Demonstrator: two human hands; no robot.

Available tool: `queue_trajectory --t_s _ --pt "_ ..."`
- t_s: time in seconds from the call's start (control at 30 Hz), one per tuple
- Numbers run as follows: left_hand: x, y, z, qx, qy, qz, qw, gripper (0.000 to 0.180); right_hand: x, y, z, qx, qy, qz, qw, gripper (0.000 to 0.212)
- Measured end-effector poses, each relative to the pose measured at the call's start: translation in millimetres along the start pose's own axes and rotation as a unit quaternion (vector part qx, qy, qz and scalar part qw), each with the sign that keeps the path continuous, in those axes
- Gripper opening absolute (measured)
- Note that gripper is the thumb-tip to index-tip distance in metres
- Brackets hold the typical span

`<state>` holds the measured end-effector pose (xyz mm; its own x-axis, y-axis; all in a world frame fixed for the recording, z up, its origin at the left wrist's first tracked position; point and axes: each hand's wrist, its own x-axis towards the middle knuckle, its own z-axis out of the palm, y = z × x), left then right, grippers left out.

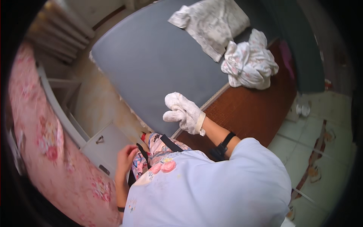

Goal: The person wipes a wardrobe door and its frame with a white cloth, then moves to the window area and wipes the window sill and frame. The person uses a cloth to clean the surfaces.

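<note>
My right hand [184,113] wears a white fluffy mitt with a cream cuff, so its fingers are covered. The mitt's thumb stands apart from its finger part, and nothing is gripped in it. It hovers over the bed, near the seam between the grey-blue mattress cover [151,56] and a brown woven mat [234,113]. Bare and held low at my left side, my left hand [126,159] has loosely bent fingers beside my patterned trousers and a black strap [143,152]. I see nothing held in it.
A folded pale printed cloth [211,26] and a crumpled white flowered cloth [249,62] lie on the bed's far right. To the left stand a pink floral-covered surface [49,140] and a white cabinet [106,145]. Pale floor tiles [314,151] lie at right.
</note>
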<state>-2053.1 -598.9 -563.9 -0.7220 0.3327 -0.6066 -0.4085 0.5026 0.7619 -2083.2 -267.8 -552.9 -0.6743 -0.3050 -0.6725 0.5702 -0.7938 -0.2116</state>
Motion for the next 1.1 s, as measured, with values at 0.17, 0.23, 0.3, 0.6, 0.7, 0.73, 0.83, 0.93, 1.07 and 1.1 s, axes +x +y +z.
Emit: queue_trajectory --t_s 0.17,0.23,0.3,0.6,0.7,0.73,0.83,0.93,1.07,1.1 --pt "122 72 3 0.185 -0.125 0.064 0.973 0.014 -86 -23 -21 -0.001 0.105 -0.085 0.991 0.025" --pt "160 92 18 0.254 -0.174 0.140 0.941 0.014 -117 -14 -41 -0.013 0.200 -0.114 0.973 0.022" --pt "193 105 40 0.336 -0.235 0.235 0.881 0.015 -143 10 -65 -0.090 0.298 -0.171 0.935 0.019" --pt "289 146 63 0.425 -0.503 0.199 0.726 0.036 -140 171 -50 -0.542 0.559 -0.134 0.613 0.012" --pt "339 147 36 0.443 -0.523 0.253 0.683 0.034 -96 157 21 -0.625 0.534 -0.177 0.541 0.015" --pt "356 146 20 0.437 -0.523 0.294 0.670 0.033 -86 144 43 -0.665 0.510 -0.255 0.482 0.017" --pt "398 142 -30 0.551 -0.447 0.323 0.627 0.030 -60 100 90 -0.676 0.447 -0.306 0.499 0.023" --pt "414 147 -84 0.585 -0.368 0.227 0.686 0.030 -38 71 92 -0.648 0.435 -0.340 0.525 0.024" --pt "398 178 -141 0.577 -0.339 0.178 0.722 0.035 -3 60 63 -0.145 0.394 -0.508 0.752 0.016" --pt "392 190 -150 0.567 -0.348 0.176 0.726 0.038 6 58 59 0.113 0.340 -0.500 0.789 0.019"
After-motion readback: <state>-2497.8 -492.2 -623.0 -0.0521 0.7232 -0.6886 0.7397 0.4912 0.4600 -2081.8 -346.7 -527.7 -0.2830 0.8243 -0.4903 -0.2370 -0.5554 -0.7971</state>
